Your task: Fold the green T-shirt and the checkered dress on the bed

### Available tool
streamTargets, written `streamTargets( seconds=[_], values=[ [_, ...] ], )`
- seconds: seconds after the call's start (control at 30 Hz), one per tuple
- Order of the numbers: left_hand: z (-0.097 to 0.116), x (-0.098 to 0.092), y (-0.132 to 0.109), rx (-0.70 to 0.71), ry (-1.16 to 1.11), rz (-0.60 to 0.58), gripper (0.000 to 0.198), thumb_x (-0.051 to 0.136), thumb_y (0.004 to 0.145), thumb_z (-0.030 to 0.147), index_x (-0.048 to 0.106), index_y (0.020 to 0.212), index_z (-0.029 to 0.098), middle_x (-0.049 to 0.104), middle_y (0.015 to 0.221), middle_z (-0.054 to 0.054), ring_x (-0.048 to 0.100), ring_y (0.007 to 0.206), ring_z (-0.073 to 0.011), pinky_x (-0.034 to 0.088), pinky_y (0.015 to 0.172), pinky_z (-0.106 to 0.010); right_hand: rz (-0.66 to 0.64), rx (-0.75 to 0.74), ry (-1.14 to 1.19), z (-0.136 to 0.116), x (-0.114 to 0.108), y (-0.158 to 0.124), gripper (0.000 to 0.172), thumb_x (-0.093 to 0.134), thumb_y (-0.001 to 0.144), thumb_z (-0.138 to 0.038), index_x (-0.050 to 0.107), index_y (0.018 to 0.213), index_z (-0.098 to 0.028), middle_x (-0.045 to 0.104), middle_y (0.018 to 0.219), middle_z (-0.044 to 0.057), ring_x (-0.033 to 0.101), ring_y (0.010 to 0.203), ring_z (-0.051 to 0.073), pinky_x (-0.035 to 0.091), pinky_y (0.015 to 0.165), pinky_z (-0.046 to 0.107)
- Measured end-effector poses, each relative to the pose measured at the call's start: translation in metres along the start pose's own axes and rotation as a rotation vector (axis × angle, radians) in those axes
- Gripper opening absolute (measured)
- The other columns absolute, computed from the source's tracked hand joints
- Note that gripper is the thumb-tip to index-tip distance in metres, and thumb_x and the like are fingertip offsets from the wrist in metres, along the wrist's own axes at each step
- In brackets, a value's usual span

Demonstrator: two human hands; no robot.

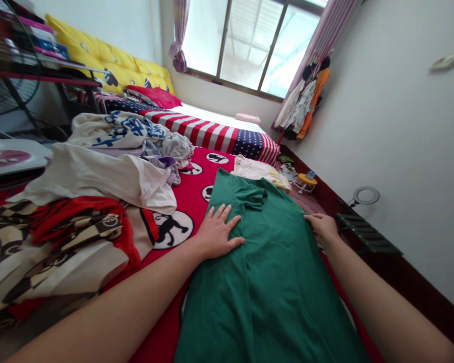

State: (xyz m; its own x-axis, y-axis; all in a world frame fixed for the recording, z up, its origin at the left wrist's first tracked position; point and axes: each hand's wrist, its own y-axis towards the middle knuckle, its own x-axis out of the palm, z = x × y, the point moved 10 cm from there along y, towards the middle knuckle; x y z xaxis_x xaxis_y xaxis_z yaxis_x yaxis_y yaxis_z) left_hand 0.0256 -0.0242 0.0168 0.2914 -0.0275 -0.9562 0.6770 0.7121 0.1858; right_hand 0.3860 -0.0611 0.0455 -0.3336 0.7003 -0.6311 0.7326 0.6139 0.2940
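Note:
A green garment [272, 267] lies spread lengthwise on the red bedsheet [191, 201], one sleeve folded inward near its far end. My left hand [216, 233] rests flat on the garment's left edge, fingers spread and open. My right hand [322, 227] is at the garment's right edge with its fingers curled over the cloth, gripping the edge.
A heap of clothes [98, 176] in white, red and checkered cloth fills the bed's left side. A cream garment [259, 171] lies beyond the green one. A stars-and-stripes blanket [215, 132], pillows and a window lie farther back. A wall runs along the right, with a ring light [365, 195] on the floor.

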Motion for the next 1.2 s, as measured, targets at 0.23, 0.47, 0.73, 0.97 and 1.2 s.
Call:
streamTargets(
  seconds=[0.23,0.47,0.73,0.97,1.2],
  values=[
    [0.001,-0.001,0.0,0.008,-0.034,-0.008,0.075,0.032,0.086,0.071,0.038,0.145,0.024,0.021,0.156,-0.015,0.015,0.145,-0.0327,0.011,0.115,-0.054,0.185,0.038,0.191,-0.027,-0.001,-0.008,0.02,0.061,0.065,-0.037,0.06,0.069,-0.018,0.058,0.057,0.001,0.059,0.059,0.021,0.052,0.055,0.034],
    [-0.001,-0.002,-0.001,0.019,-0.034,0.009,0.074,0.035,0.087,0.069,0.04,0.145,0.024,0.022,0.156,-0.015,0.015,0.145,-0.033,0.012,0.115,-0.054,-0.303,-0.722,0.005,-0.17,0.049,-0.107,0.022,0.064,0.074,-0.032,0.067,0.093,-0.022,0.054,0.136,0.01,0.06,0.11,0.025,0.05,0.088,0.036],
    [-0.002,-0.004,0.002,0.028,-0.053,0.038,0.069,0.042,0.086,0.067,0.045,0.14,0.025,0.029,0.154,-0.014,0.022,0.143,-0.0331,0.016,0.114,-0.054,-0.491,-0.681,-0.397,-0.106,-0.012,-0.161,0.02,0.053,0.087,-0.039,0.064,0.095,-0.025,0.068,0.1,0.003,0.065,0.087,0.021,0.047,0.075,0.032],
    [-0.01,-0.026,0.011,-0.055,-0.098,0.195,0.057,0.055,0.088,0.036,0.043,0.14,0.016,0.058,0.125,-0.015,0.053,0.118,-0.0273,0.041,0.101,-0.04,-0.692,-0.345,-0.622,-0.018,-0.057,-0.182,0.022,0.06,0.079,-0.038,0.061,0.097,-0.026,0.069,0.088,0.002,0.064,0.081,0.021,0.04,0.066,0.029],
    [-0.003,-0.036,0.054,-0.064,0.045,0.135,0.074,0.064,0.08,0.029,0.033,0.147,0.028,0.067,0.106,-0.01,0.064,0.096,-0.0289,0.05,0.079,-0.036,-0.732,-0.4,-0.731,-0.007,-0.072,-0.204,0.002,0.056,0.072,-0.022,0.058,0.072,-0.024,0.066,0.072,0.002,0.063,0.07,0.022,0.036,0.06,0.029]
  ],
)
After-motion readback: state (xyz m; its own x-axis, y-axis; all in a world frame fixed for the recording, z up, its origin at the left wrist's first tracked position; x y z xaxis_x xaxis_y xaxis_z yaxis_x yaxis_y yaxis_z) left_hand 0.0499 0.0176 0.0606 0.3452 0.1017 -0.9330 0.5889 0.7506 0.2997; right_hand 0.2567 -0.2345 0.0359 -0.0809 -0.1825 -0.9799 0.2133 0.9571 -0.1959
